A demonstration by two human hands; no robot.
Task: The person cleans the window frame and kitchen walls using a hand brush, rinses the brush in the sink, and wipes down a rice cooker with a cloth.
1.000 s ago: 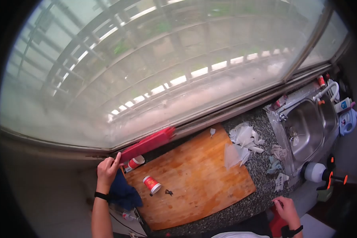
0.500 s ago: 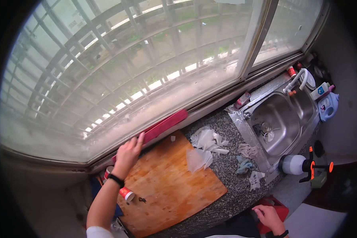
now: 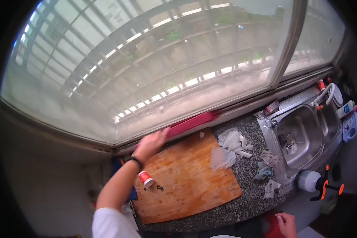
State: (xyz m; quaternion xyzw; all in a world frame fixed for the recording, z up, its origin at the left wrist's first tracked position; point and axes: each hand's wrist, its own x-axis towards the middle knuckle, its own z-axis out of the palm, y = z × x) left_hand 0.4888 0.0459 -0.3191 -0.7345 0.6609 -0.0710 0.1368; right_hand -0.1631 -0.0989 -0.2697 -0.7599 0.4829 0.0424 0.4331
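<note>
My left hand is at the window ledge, closed on a long red object that lies along the base of the window. Below that hand, a red and white paper cup lies tipped on the wooden board, beside small dark scraps. Near the bottom right edge, my right hand hangs in front of the counter with its fingers curled, close to a blurred red thing. Whether it holds anything is hidden.
Crumpled white plastic and grey and teal cloths lie on the speckled counter. Right of them are a double sink, a spray bottle and a blue jug.
The view has shifted, so the counter and sink sit further right and lower. My left hand remains at the red object, which is now blurred at its far end.
</note>
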